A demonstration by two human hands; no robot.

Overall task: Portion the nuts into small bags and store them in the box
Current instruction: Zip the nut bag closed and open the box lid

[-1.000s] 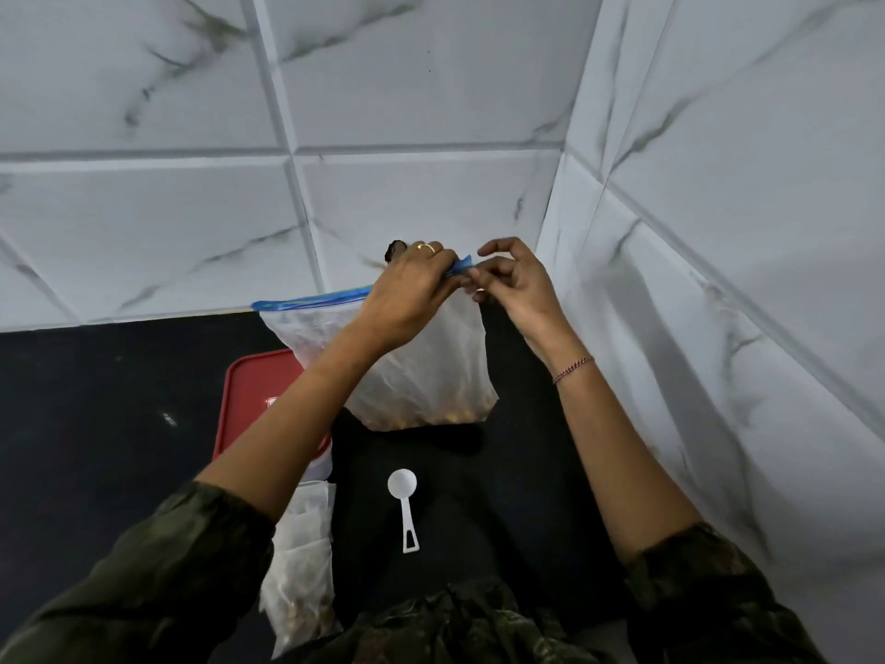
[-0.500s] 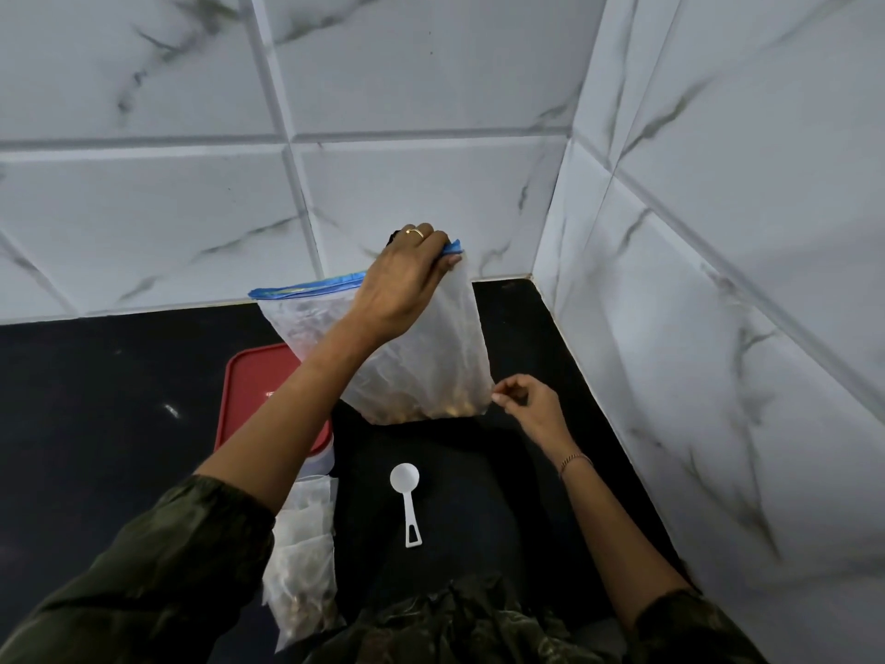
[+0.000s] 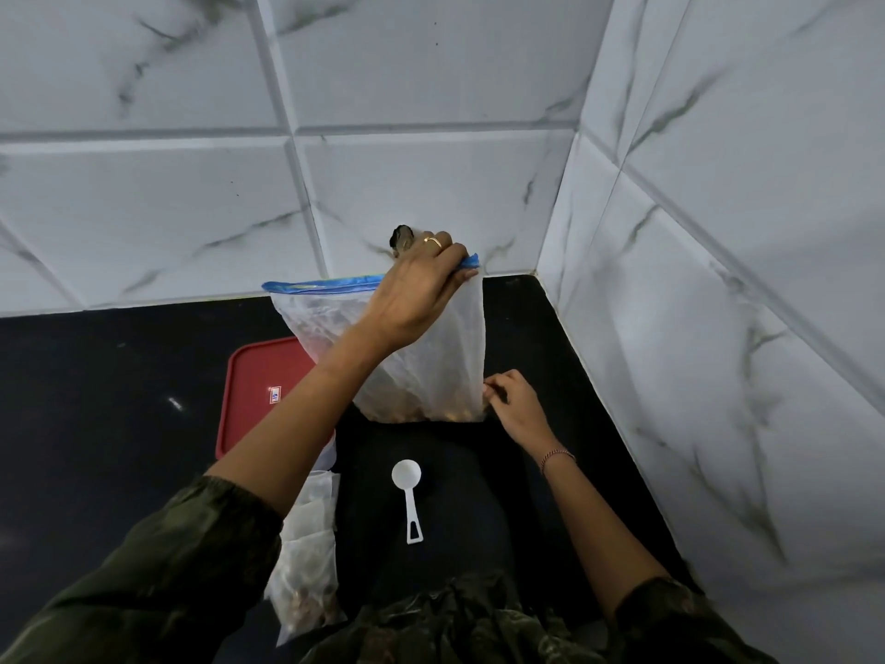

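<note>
**A:** which way's the zip bag (image 3: 445, 357) hanging?

**B:** upright, long side vertical, blue zip strip on top, nuts (image 3: 431, 414) down at the bottom by the black counter (image 3: 119, 424). Left hand (image 3: 416, 289) is curled round the strip's right end, right hand (image 3: 515, 404) pinches the lower right edge.

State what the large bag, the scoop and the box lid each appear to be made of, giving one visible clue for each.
The large bag: thin clear plastic film; nuts show through and it creases. The scoop: probably rigid white plastic, matte, moulded in one piece. The box lid: likely red plastic, smooth with a raised rim.
</note>
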